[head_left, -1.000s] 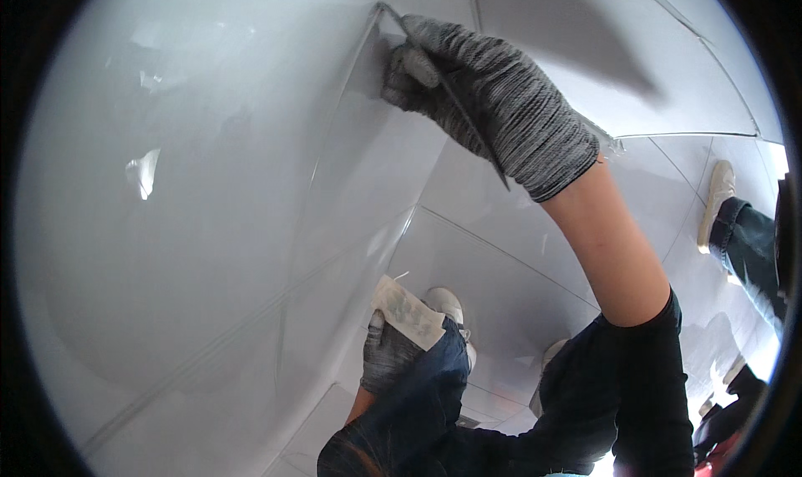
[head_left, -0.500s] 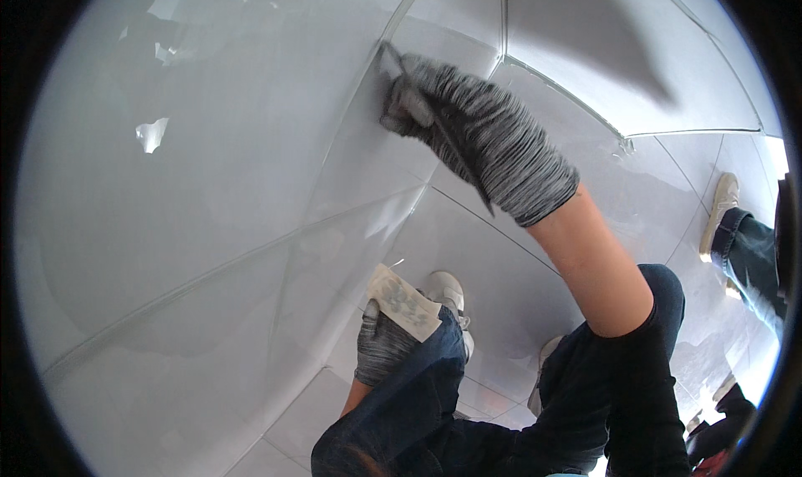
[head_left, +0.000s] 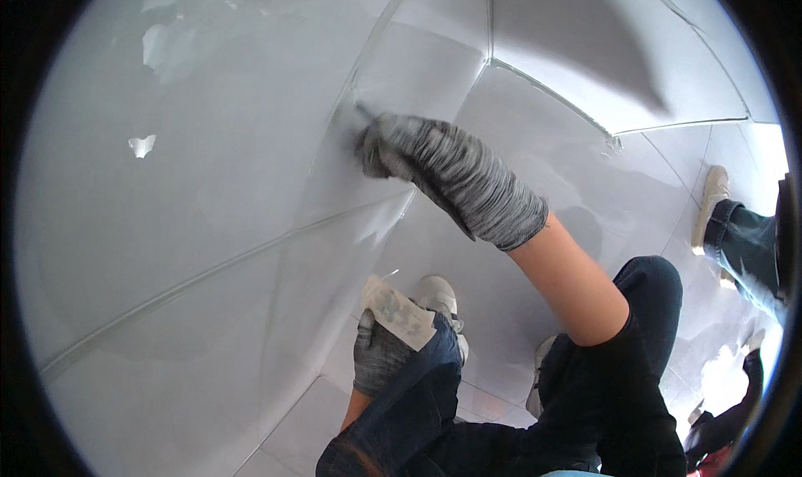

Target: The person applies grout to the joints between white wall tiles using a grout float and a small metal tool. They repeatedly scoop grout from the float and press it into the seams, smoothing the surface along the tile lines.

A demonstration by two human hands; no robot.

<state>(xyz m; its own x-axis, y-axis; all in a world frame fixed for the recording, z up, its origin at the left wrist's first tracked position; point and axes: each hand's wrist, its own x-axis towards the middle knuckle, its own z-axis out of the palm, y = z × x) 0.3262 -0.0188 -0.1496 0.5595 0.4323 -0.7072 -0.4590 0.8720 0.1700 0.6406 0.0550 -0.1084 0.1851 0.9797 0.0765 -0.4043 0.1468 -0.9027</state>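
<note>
While the gloved right hand (head_left: 434,164) clamps a thin tool (head_left: 365,112) against the tile seam (head_left: 338,134) at twelve o'clock, the left hand (head_left: 380,356) grips a flat packet (head_left: 399,312) at six.

Gloved right hand (head_left: 434,164) with small tool (head_left: 365,111) against tile joint (head_left: 334,126)
</note>
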